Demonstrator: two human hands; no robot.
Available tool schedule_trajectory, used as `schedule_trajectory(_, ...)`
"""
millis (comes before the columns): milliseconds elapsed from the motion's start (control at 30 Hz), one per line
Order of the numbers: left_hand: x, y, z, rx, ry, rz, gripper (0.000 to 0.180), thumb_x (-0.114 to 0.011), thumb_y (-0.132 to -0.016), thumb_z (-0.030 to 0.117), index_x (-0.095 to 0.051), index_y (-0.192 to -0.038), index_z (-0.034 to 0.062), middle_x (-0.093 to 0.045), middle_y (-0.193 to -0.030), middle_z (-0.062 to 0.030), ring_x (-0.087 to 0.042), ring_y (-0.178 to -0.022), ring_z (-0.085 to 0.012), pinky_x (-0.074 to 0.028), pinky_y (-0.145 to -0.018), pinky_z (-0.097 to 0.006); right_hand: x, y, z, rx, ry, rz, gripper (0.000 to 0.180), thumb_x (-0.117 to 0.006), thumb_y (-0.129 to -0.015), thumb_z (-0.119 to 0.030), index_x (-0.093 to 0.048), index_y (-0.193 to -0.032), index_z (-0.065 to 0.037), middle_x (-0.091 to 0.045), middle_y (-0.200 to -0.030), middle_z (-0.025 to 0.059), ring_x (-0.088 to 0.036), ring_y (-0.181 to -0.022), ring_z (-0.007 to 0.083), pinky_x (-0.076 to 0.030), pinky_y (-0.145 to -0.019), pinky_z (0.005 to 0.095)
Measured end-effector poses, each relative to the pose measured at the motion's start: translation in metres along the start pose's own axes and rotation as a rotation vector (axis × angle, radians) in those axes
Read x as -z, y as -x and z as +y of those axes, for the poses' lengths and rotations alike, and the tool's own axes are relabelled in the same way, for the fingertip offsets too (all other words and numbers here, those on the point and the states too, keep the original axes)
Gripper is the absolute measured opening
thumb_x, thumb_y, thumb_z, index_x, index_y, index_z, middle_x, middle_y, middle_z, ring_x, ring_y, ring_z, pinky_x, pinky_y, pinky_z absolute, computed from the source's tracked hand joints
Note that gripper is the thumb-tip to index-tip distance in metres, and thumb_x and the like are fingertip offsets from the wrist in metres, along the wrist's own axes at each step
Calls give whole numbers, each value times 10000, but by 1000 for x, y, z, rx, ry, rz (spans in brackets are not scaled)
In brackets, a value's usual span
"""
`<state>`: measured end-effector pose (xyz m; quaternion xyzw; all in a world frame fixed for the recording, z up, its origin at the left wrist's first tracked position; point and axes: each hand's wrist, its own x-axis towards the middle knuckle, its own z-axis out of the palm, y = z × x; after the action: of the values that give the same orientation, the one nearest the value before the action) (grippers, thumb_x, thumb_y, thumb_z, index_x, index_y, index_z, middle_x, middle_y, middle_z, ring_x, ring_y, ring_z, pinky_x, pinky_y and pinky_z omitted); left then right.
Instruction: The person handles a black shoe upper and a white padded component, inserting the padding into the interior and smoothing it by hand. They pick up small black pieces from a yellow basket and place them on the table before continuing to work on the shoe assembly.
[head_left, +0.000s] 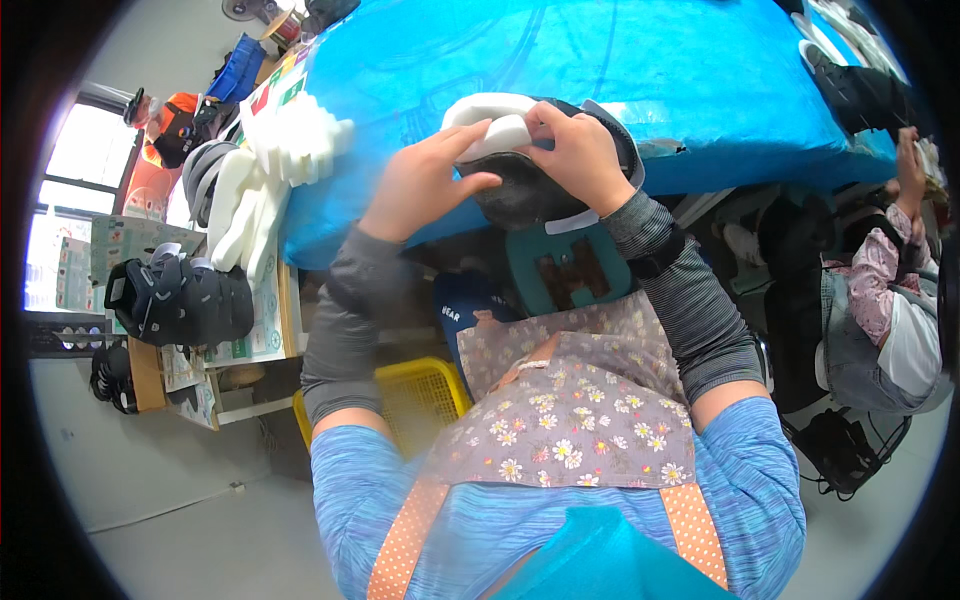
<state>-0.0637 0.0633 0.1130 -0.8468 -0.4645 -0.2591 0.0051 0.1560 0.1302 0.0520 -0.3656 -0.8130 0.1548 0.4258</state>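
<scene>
Gripping white foam pad (497, 132) over half-hidden dark helmet (530, 195): left hand (425, 185), right hand (580, 158).

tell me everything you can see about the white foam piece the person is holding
The white foam piece is a soft-looking, curved pad with rounded edges, plain and unmarked. It sits at the rim of a dark helmet, arching over its opening, at the near edge of the blue table. The left hand pinches its front end with fingers and thumb, while the right hand presses on it from the other side. Its far end is partly hidden behind the hands.
</scene>
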Motion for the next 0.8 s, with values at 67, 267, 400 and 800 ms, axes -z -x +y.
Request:
schedule_trajectory(67, -13, 2, -3, 55, 20, 12, 598, -823, -801, 262, -619, -1344, 117, -703, -1111, -167, -687, -868, -271, -549, -763, -329, 2, 0, 1, 57, 61, -5, 226, -777, -807, -199, -639, -969, -125, -743, -877, 80, -708, -756, 282, -528, -653, 371)
schedule_trajectory(267, -26, -1, 0, 129, 204, 64, 482, -836, -784, 183, -700, -1237, 92, -728, -1003, -128, -662, -752, -184, -534, -677, -284, 3, -7, 17, 108, -34, -134, 176, -745, -808, -159, -699, -975, -127, -724, -837, 108, -690, -747, 311, -533, -667, 373)
schedule_trajectory(400, -33, 5, -6, 133, 211, 135, 457, -839, -784, 169, -713, -1214, 83, -730, -975, -107, -626, -718, -152, -516, -646, -275, -1, -9, 18, 145, -83, -99, 113, -729, -836, -217, -660, -899, -154, -695, -764, 108, -689, -699, 316, -539, -612, 397)
schedule_trajectory(800, -22, 1, 0, 178, 212, 106, 567, -856, -770, 220, -674, -1295, 104, -698, -945, -77, -545, -682, -127, -478, -619, -267, -17, -8, 4, 17, 162, 138, 73, -649, -877, -218, -644, -915, -156, -642, -676, 130, -663, -647, 343, -518, -578, 454)
